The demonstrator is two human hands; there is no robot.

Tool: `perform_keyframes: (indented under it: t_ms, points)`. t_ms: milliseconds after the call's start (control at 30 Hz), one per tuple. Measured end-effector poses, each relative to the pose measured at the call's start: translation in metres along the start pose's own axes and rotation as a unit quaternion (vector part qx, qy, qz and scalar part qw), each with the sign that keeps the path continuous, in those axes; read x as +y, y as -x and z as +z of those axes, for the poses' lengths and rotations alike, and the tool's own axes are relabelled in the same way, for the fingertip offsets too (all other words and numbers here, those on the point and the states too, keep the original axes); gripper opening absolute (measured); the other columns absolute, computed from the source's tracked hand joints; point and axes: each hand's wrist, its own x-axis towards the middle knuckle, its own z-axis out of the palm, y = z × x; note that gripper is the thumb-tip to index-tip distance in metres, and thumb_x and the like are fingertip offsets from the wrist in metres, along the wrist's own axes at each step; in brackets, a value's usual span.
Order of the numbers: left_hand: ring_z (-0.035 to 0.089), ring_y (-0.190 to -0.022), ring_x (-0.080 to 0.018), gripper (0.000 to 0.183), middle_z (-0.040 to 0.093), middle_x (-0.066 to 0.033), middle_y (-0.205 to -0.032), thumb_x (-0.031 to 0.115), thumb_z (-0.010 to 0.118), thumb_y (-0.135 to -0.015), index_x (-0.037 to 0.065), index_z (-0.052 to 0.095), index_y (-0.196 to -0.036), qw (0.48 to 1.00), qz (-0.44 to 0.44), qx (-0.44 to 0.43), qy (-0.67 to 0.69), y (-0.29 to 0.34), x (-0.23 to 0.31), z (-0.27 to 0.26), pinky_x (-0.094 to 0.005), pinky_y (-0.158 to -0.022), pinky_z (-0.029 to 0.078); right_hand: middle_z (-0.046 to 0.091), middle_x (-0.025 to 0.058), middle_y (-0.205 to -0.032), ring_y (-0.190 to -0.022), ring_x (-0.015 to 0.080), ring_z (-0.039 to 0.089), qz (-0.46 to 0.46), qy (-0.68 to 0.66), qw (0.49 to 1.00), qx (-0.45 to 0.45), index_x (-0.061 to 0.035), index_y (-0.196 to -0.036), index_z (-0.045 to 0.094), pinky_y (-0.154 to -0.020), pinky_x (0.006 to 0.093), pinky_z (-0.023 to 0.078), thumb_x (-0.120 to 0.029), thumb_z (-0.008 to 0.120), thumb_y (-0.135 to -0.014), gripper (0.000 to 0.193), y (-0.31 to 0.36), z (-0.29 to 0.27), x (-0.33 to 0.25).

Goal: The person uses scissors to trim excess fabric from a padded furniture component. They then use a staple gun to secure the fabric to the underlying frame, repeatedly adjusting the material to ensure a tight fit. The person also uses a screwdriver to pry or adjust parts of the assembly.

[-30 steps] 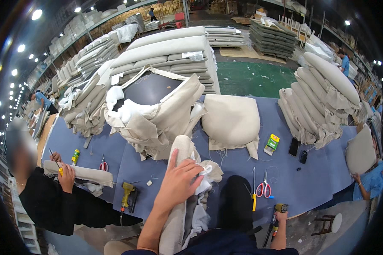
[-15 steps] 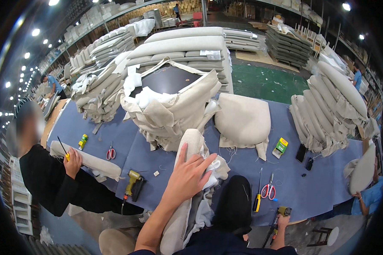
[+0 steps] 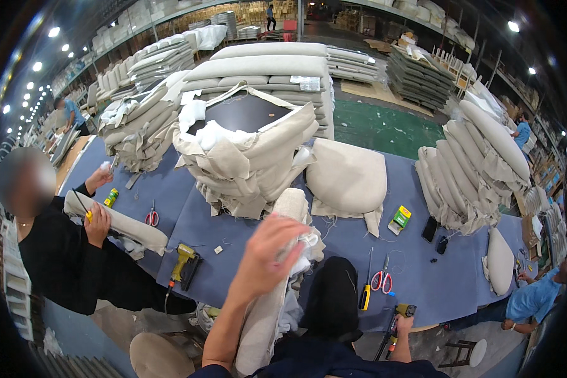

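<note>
An upholstered beige chair cushion (image 3: 258,340) leans lengthwise before me, its far end on the table and its near end at my lap. White padding (image 3: 310,242) and loose fabric show along its right side. My left hand (image 3: 264,258), blurred by motion, hovers over the cushion beside that padding, thumb and fingers apart. Down at the table's front edge, my right hand (image 3: 403,325) grips a staple gun (image 3: 406,310) with a dark, olive-topped body. Just left of it lie red-handled scissors (image 3: 381,281) and a yellow-handled screwdriver (image 3: 364,296).
Beige covers and seats form a pile (image 3: 246,157) on the blue table (image 3: 435,277), beside a rounded seat (image 3: 348,176). More cushions (image 3: 472,164) lean at right. A second staple gun (image 3: 184,264) lies left, near a co-worker (image 3: 69,252) holding a yellow-handled tool and another cushion.
My left hand has lifted from the cushion, its spread fingers now curved. The co-worker's other hand has appeared with something white. At far right, a seat now stands on the table.
</note>
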Motion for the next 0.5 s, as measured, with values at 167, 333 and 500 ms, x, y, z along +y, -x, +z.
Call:
perform_keyframes:
  t_ms: [167, 333, 500]
  points:
    - [0.065, -0.100, -0.0314, 0.020, 0.069, -0.0137, -0.103, -0.001, 0.065, -0.088, 0.001, 0.069, -0.107, 0.977, -0.038, 0.157, -0.138, 0.005, -0.014, -0.041, -0.0413, -0.093, 0.050, 0.064, 0.0135, -0.070, -0.054, 0.0220, 0.062, 0.013, -0.025, 0.999, -0.028, 0.0043, -0.096, 0.053, -0.052, 0.0398, 0.053, -0.007, 0.075, -0.066, 0.039, 0.016, 0.007, -0.021]
    - [0.063, -0.092, -0.0303, 0.019, 0.068, -0.0151, -0.101, -0.002, 0.064, -0.088, -0.001, 0.067, -0.107, 0.896, -0.049, 0.334, -0.287, 0.031, -0.035, -0.068, -0.0392, -0.083, 0.050, 0.063, 0.0116, -0.069, -0.053, 0.0212, 0.061, 0.041, -0.035, 0.998, -0.029, 0.0048, -0.097, 0.055, -0.050, 0.0396, 0.050, -0.009, 0.074, -0.065, 0.040, 0.030, 0.007, -0.044]
    - [0.059, -0.090, -0.0284, 0.034, 0.060, -0.0160, -0.114, 0.003, 0.070, -0.086, 0.001, 0.062, -0.118, 0.806, -0.137, 0.461, -0.345, 0.052, -0.045, -0.079, -0.0397, -0.082, 0.048, 0.055, 0.0094, -0.057, -0.040, 0.0230, 0.054, -0.029, -0.096, 0.992, -0.076, 0.0034, -0.082, 0.056, -0.038, 0.0397, 0.045, -0.009, 0.066, -0.070, 0.020, 0.023, -0.003, -0.019]
